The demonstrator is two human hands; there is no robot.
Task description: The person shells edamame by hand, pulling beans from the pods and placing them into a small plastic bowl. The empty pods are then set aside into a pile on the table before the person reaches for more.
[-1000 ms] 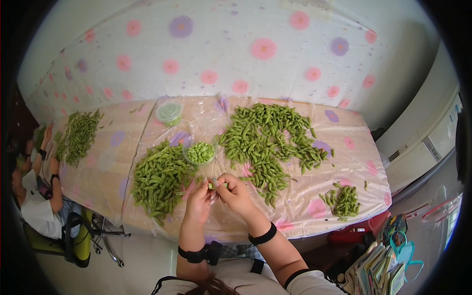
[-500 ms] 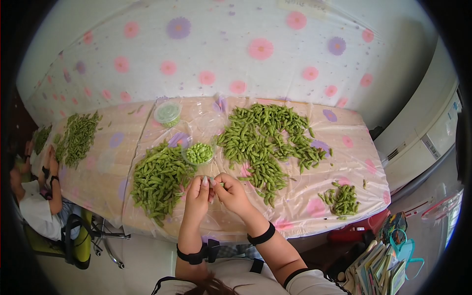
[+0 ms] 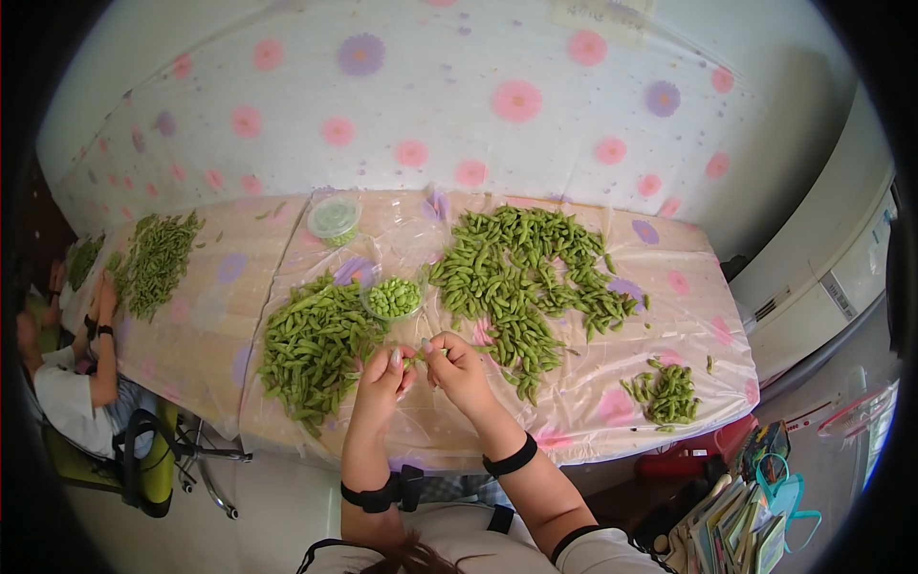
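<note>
Green edamame pod was pinched between both hands over the table's near edge. Left hand: fingers curled, thumb and fingertips closed on the pod's left end. Right hand: closed the same way on the right end, with the two thumbs close together. Clear bowl of shelled beans stood just beyond the hands. Left pod heap lay just beside the bowl, and the large pod heap spread to the right. Small pod heap sat well apart near the right edge. Lidded tub stood farther back. Seated person was at the far left, near the far pod heap.
</note>
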